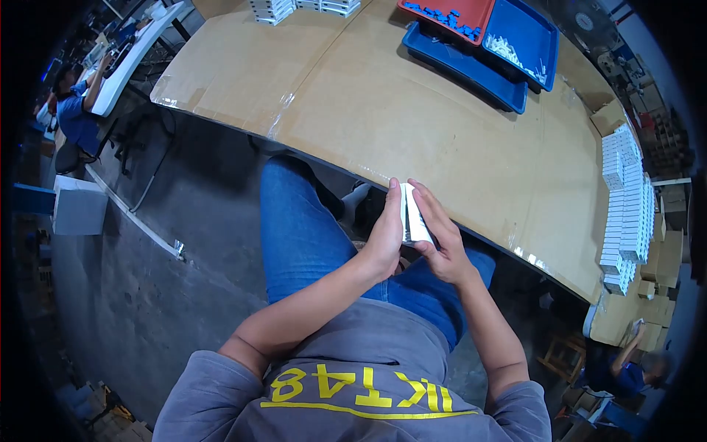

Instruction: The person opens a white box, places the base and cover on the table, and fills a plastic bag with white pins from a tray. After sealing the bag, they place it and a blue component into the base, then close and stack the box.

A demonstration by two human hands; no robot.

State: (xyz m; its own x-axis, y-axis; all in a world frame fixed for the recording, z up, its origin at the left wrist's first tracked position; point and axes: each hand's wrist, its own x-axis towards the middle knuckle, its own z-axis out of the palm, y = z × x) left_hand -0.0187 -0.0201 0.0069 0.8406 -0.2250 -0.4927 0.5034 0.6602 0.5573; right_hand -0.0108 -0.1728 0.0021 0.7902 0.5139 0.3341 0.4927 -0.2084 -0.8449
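Note:
My left hand [384,237] and my right hand [447,249] face each other at the near edge of the cardboard-topped table [456,162], above my lap. Between the palms they press a small white box-like piece [417,225] from both sides. It stands on end, with a dark slit running down its length. The fingers of both hands lie along its sides, and the right thumb is at its lower end. Parts of the piece are hidden behind the hands, and I cannot tell exactly what it is.
At the far side sit a red tray [482,16] with blue parts, a blue tray [549,44] with small white parts, and another blue tray [471,74] below. White stacks [624,206] line the right edge; more white stacks [274,10] stand at the back. People work left and right.

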